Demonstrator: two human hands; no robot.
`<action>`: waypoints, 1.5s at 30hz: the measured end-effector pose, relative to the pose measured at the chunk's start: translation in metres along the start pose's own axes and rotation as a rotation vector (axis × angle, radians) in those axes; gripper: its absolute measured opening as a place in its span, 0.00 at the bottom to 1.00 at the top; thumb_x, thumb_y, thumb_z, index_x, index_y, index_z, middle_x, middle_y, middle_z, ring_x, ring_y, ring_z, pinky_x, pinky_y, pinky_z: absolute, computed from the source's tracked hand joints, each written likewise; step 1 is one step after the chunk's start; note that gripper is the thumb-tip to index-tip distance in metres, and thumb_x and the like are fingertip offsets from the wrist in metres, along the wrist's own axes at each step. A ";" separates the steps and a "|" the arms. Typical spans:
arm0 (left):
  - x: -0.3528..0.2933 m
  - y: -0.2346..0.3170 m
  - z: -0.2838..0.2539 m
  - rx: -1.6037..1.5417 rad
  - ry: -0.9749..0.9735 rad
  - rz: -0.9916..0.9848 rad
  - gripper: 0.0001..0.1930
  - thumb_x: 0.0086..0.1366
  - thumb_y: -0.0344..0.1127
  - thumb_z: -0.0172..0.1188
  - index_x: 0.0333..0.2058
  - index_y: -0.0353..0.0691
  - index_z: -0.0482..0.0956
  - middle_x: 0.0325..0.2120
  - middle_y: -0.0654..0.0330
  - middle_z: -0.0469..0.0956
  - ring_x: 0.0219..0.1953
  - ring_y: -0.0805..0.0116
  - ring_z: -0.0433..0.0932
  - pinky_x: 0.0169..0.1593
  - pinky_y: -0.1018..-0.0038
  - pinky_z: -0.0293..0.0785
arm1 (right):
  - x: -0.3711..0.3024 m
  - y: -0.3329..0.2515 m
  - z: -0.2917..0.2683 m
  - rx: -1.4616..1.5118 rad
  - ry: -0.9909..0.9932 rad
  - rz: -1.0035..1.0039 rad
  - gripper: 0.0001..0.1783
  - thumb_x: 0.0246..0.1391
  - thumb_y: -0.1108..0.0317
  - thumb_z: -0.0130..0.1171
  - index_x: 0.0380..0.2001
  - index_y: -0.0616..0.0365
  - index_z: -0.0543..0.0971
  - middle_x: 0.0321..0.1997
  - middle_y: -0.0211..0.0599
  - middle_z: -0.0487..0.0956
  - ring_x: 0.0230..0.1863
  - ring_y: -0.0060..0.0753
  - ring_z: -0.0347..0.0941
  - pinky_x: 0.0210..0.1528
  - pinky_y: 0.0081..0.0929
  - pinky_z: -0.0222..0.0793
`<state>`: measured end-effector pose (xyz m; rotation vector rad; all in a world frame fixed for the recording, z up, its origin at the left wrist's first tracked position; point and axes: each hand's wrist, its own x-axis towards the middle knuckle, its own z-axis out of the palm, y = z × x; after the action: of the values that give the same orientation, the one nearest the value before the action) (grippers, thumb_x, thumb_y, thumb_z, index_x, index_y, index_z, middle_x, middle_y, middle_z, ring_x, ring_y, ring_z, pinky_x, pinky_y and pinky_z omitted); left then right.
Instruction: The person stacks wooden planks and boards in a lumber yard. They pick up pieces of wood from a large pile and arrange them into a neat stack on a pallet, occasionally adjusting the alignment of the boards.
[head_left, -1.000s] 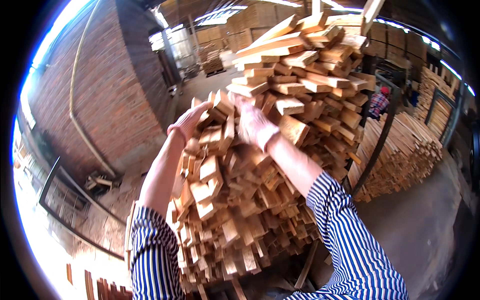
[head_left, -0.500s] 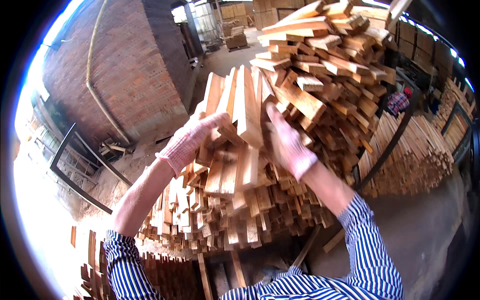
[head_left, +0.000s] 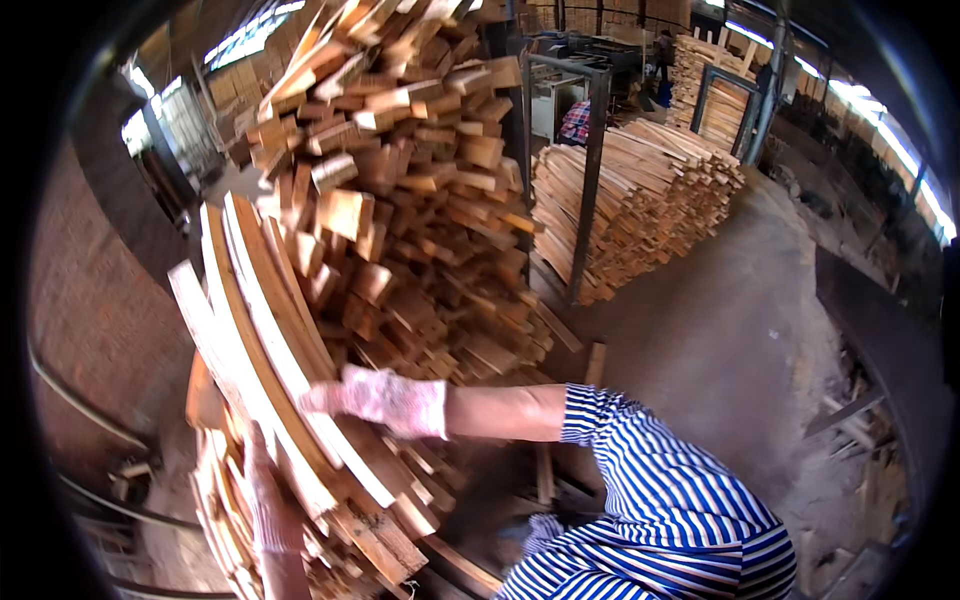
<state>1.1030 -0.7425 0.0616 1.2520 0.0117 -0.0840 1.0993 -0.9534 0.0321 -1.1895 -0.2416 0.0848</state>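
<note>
Both hands are at a loose bundle of long wooden strips [head_left: 270, 340] on the near stack. My right hand [head_left: 385, 400], in a pale pink knitted glove, reaches across from the right. Its fingers close over the right side of the bundle. Low on the left side is my left hand [head_left: 270, 500], gloved alike, with its fingers pressed along the strips and partly out of sight. The bundle lies at a slant, its near ends toward me. Beneath it is a stack of more strips [head_left: 215, 500].
A tall, uneven pile of wood pieces [head_left: 430, 200] rises just beyond the bundle. Farther right are a dark metal frame [head_left: 590, 180], a lower lumber stack [head_left: 650, 200] and a person in a checked shirt [head_left: 576, 122]. A brick wall [head_left: 90, 290] stands left; concrete floor [head_left: 700, 330] stretches right.
The view has swung right, so the pile and bundle now appear farther left. My right hand, earlier blurred and apart from the strips, is now against them; my left hand sits lower along the bundle.
</note>
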 end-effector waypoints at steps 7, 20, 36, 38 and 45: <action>-0.084 -0.082 0.030 0.142 0.083 0.020 0.28 0.62 0.32 0.66 0.58 0.36 0.65 0.45 0.54 0.78 0.41 0.65 0.80 0.45 0.69 0.81 | -0.088 0.036 -0.040 -0.182 -0.119 -0.003 0.30 0.62 0.52 0.64 0.57 0.66 0.75 0.51 0.41 0.83 0.47 0.28 0.78 0.54 0.26 0.73; -0.336 -0.305 0.008 -0.782 0.254 -0.178 0.42 0.51 0.40 0.81 0.61 0.31 0.68 0.49 0.56 0.80 0.50 0.65 0.80 0.53 0.69 0.79 | -0.256 0.076 -0.018 -0.574 -0.543 0.685 0.84 0.25 0.46 0.85 0.78 0.59 0.39 0.81 0.49 0.48 0.80 0.40 0.43 0.79 0.35 0.40; -0.370 -0.584 -0.183 -0.617 0.393 -0.816 0.48 0.63 0.73 0.55 0.72 0.47 0.60 0.74 0.57 0.54 0.75 0.55 0.49 0.71 0.44 0.52 | -0.240 0.492 -0.067 -0.049 -0.330 1.994 0.29 0.60 0.54 0.68 0.58 0.61 0.76 0.52 0.43 0.84 0.45 0.36 0.84 0.47 0.36 0.83; -0.353 -0.629 -0.214 -0.632 0.352 -0.998 0.56 0.60 0.84 0.41 0.76 0.50 0.48 0.78 0.62 0.39 0.78 0.50 0.39 0.75 0.46 0.40 | -0.232 0.562 -0.064 -0.125 -0.384 2.041 0.28 0.59 0.55 0.69 0.55 0.62 0.78 0.49 0.44 0.85 0.43 0.37 0.84 0.47 0.37 0.83; -0.312 -0.702 -0.270 -0.873 0.769 -0.944 0.44 0.65 0.71 0.56 0.70 0.48 0.65 0.69 0.55 0.66 0.70 0.55 0.63 0.70 0.51 0.56 | -0.230 0.751 -0.069 -0.064 -0.354 2.038 0.17 0.62 0.59 0.65 0.44 0.62 0.81 0.40 0.45 0.86 0.37 0.42 0.85 0.44 0.42 0.83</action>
<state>0.7529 -0.6867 -0.6716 0.2547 1.1849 -0.3620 0.9379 -0.7801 -0.7205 -1.0277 0.7589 2.0535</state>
